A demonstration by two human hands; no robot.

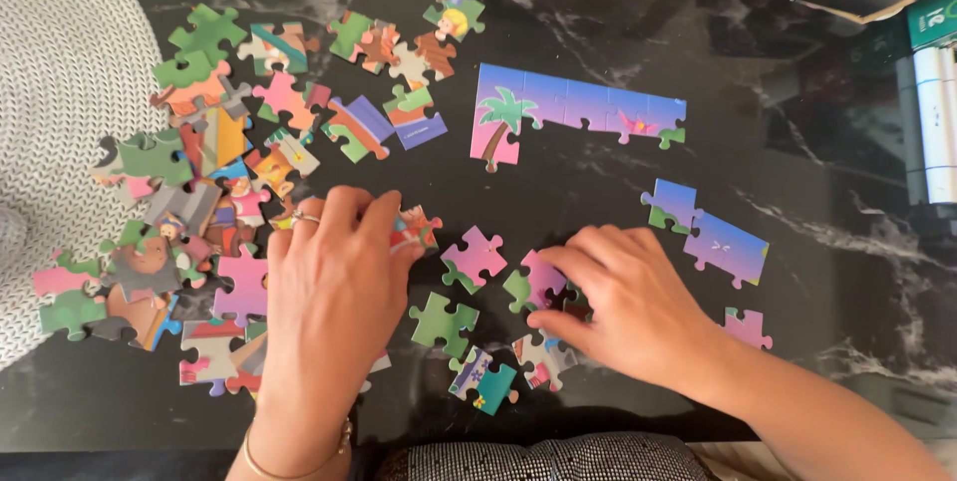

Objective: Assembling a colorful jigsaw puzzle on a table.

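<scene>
Already a small part of the jigsaw is joined: a row of purple and blue pieces with a palm tree (558, 114) lies at the top of the black marble table (817, 282); a joined pair of blue pieces (710, 230) sits to the right; most of the puzzle is not done. Lots of loose pieces (199, 172) lie in a jumble on the left, some on top of each other; they are flat card, bright, with round knobs and holes. The left hand (334, 287) lies flat with bent fingers, its tips on an orange piece (417, 227); I cannot tell if it grips it. The right hand (628, 302) pinches a pink and green piece (533, 284) between thumb and fingers, near the middle of the table. A pink piece (475, 257) and a green piece (445, 321) lie between the hands; a grey woven mat (60, 92) is far left.
</scene>
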